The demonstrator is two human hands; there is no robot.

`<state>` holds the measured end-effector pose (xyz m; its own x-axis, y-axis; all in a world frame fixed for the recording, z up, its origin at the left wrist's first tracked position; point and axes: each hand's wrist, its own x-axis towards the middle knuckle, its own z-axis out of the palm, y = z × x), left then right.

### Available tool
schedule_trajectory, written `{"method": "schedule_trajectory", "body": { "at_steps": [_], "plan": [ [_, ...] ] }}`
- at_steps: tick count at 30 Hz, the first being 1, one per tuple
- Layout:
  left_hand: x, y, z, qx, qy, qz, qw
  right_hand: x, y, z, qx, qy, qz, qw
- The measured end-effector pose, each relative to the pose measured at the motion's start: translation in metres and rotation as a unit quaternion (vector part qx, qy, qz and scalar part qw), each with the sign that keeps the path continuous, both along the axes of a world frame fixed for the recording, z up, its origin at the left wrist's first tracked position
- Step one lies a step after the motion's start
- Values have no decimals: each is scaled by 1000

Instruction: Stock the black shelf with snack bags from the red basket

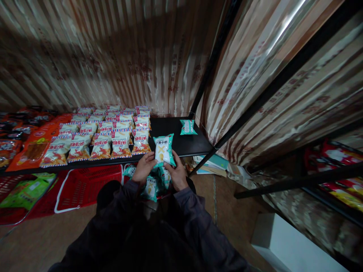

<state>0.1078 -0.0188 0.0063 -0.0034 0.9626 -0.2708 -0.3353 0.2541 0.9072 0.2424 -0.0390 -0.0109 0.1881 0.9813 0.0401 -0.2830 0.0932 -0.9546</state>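
Stretching ahead of the person, the black shelf (pixel 170 126) carries rows of white bags (pixel 102 141) towards the left. At its front edge, the left hand (pixel 144 167) and right hand (pixel 177 170) make one grip, closed on both sides of the held teal bag (pixel 163 148), whose long axis points away from the body, tilted slightly right. Beyond the grip and rightward, nearer the right hand, lies the lone teal bag (pixel 188 127), near the shelf's far corner
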Motion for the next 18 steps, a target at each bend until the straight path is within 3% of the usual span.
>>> {"method": "schedule_trajectory", "body": {
  "at_steps": [4,9,16,18],
  "plan": [
    [2,4,12,57,33,52,996,3,-3,-5,67,-150,-48,985],
    [10,8,33,118,15,69,991,4,-10,0,137,-357,-96,919],
    [23,8,51,122,0,34,992,6,-18,5,200,-484,-123,843],
    [26,9,54,116,12,49,992,6,-21,6,214,-509,-115,826]
  ]
}}
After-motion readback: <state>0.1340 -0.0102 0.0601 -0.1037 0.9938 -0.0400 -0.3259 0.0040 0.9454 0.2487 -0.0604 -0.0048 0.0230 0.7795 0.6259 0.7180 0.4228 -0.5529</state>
